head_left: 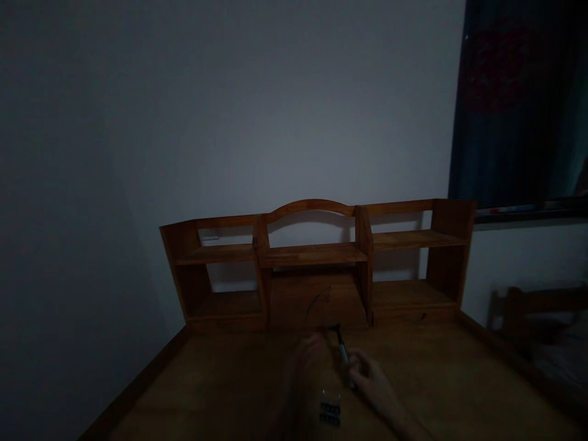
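The room is dim. My right hand (370,380) is closed around a thin dark pen-like tool (342,349) whose tip points up toward the shelf. My left hand (305,367) hovers just left of the tool's tip, its fingers blurred and dark. A small clear packet with dark pieces (329,411) lies on the wooden desk (459,380) between my two hands. A thin wire (319,300) curves up in front of the shelf's middle section.
A low wooden desktop shelf unit (316,254) with an arched centre stands at the back of the desk against a pale wall. A dark window with a ledge (523,211) is at the right, and a wooden chair or bed frame (528,306) sits lower right.
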Tool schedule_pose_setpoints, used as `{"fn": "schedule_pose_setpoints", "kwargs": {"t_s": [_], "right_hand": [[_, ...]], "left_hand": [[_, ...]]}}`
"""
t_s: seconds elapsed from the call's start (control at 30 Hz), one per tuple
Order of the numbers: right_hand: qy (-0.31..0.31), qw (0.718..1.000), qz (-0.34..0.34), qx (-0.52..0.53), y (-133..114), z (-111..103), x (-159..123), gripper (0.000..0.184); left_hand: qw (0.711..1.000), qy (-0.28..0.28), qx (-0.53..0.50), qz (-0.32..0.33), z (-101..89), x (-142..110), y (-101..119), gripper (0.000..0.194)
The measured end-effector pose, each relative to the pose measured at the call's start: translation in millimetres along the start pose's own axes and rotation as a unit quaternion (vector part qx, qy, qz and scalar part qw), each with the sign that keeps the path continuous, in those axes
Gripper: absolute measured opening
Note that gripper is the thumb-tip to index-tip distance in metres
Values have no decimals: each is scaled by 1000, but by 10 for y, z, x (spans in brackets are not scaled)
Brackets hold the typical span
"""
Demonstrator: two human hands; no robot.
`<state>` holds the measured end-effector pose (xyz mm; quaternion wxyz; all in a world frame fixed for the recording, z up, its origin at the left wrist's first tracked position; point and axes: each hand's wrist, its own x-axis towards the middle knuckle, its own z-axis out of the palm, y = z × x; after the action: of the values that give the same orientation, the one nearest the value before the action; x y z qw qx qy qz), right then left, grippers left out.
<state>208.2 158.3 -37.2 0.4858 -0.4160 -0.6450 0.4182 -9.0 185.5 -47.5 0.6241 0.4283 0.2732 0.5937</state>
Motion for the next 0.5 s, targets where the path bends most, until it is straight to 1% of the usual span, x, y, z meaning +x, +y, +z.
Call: {"fn": "schedule_pose_setpoints", "kwargs": {"t_s": [0.03, 0.1, 0.17, 0.2, 0.27, 0.33, 0.4, 0.5], "right_hand": [[-4, 999, 8, 48, 40, 19, 1, 29], [-7, 991, 30, 133, 110, 35, 15, 33], [3, 979, 41, 201, 165, 19, 37, 40], [12, 973, 43, 227, 182, 2, 44, 44], [32, 962, 49, 266, 191, -39, 50, 49], [49, 958, 66, 276, 169, -72, 47, 50], [64, 962, 97, 248, 141, -85, 51, 47], [71, 969, 134, 196, 132, -69, 76, 48]], "left_hand": [[998, -21, -63, -12, -45, 11, -79, 34], [982, -87, -161, -49, -89, -5, -166, 44], [964, -138, -215, -79, -73, -46, -170, 54], [956, -154, -232, -89, -52, -64, -154, 58], [947, -169, -251, -104, -3, -89, -114, 61], [944, -172, -259, -114, 34, -96, -89, 63], [942, -172, -261, -120, 50, -97, -81, 65], [941, -165, -267, -124, 51, -105, -81, 67]]}}
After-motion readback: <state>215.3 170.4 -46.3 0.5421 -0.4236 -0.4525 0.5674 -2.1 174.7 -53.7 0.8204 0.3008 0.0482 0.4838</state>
